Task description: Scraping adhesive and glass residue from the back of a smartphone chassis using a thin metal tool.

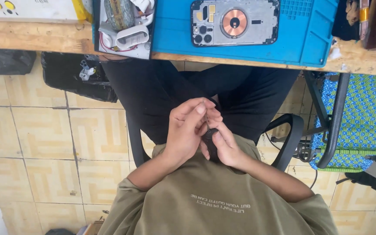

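Note:
Both hands meet over my lap, below the bench edge. My left hand [187, 130] pinches the thin metal shaft of a small screwdriver [207, 124] between thumb and fingertips. My right hand [223, 146] closes around the tool's dark handle just beneath. On the bench above lies an opened phone back [235, 22] with a copper coil showing, resting on a blue work mat [310, 39]. Neither hand touches the phone.
A tray [125, 30] with white parts and red wires sits left of the mat on the wooden bench [31, 39]. Black chair armrests [290, 139] flank my legs. A blue-green woven chair [362, 117] stands right, a black bag [72, 76] on the tiled floor left.

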